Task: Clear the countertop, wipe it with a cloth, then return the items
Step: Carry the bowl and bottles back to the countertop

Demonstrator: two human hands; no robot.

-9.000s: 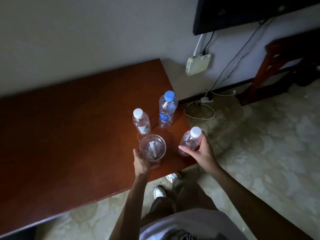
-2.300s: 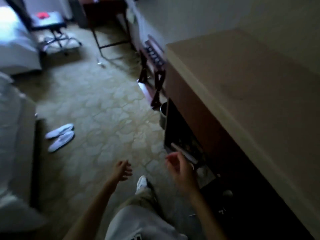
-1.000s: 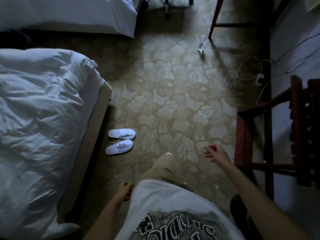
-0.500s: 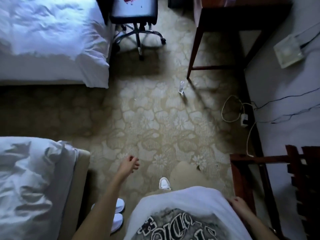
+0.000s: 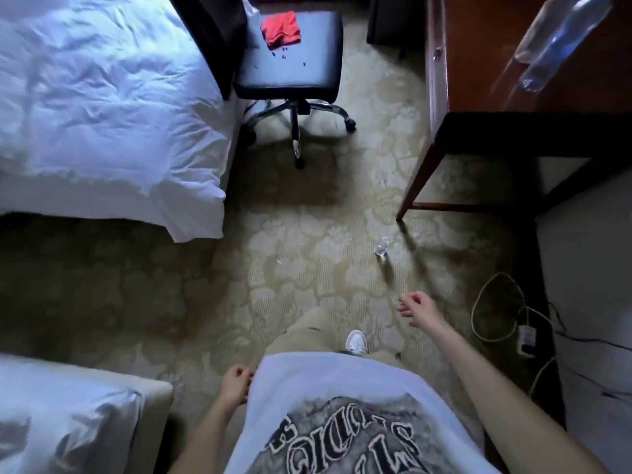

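Our left hand point(image 5: 235, 384) and right hand point(image 5: 415, 307) hang loosely curled, holding nothing. The red cloth point(image 5: 280, 30) lies on the office chair point(image 5: 290, 68) ahead, between bed point(image 5: 102, 107) and wooden table point(image 5: 513, 63); a small bottle point(image 5: 381, 247) stands on the carpet between.

- The left hand point(image 5: 235, 384) hangs low beside the hip, fingers loosely curled, holding nothing, forearm bare.
- The right hand point(image 5: 417, 308) reaches further forward than the left, fingers loosely curled and empty, its bare forearm stretching back toward the body.
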